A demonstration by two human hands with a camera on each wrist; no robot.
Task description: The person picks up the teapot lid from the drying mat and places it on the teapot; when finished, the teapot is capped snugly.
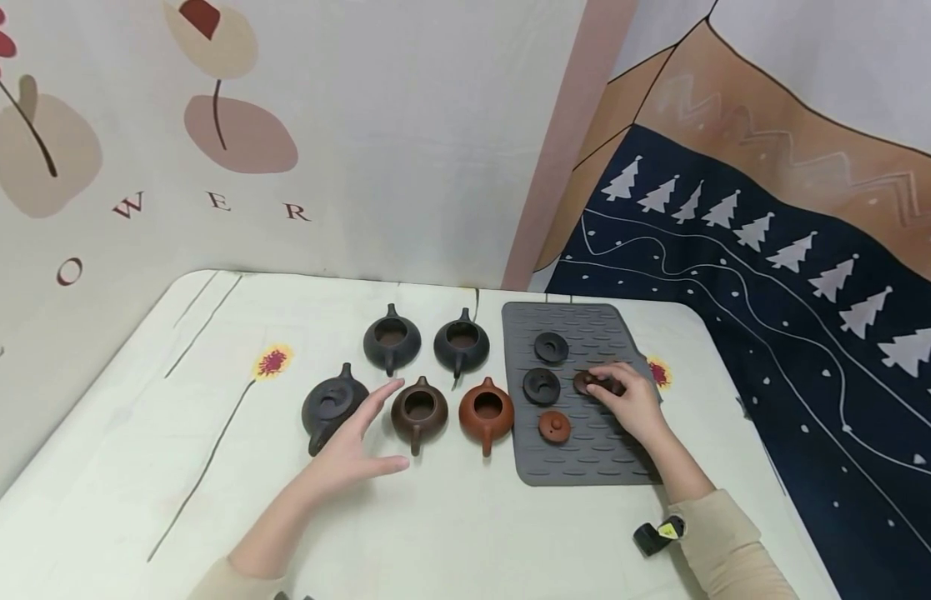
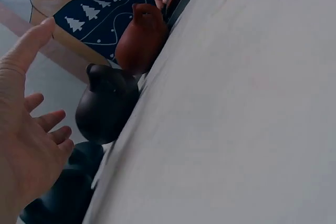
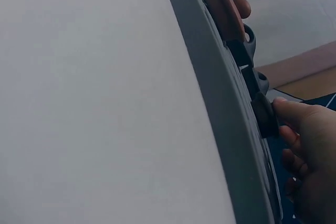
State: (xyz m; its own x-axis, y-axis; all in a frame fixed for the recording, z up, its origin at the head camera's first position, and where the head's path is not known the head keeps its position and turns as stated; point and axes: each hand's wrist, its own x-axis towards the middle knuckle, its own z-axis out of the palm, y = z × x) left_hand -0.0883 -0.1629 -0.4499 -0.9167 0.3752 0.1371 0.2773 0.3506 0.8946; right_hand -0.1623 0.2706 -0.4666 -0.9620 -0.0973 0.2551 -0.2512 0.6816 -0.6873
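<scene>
My right hand (image 1: 626, 400) pinches a small brown teapot lid (image 1: 583, 382) at the right of the grey mat (image 1: 593, 467). In the right wrist view the thumb and fingertips meet at that lid (image 3: 264, 115), which stays low over the mat. My left hand (image 1: 352, 450) hovers with spread fingers, holding nothing, between a black teapot (image 1: 332, 407) that wears its lid and a lidless brown teapot (image 1: 419, 408). Beside the brown one stands a lidless red-clay teapot (image 1: 486, 415). Behind them are two lidless black teapots, one left (image 1: 392, 342) and one right (image 1: 462, 344).
Two black lids, an upper one (image 1: 551, 347) and a lower one (image 1: 542, 387), lie on the mat's left half, above a red-clay lid (image 1: 554, 427). Printed cloth walls (image 1: 405, 167) rise behind the white table (image 1: 465, 533). A black strap device (image 1: 658, 535) shows by the right cuff.
</scene>
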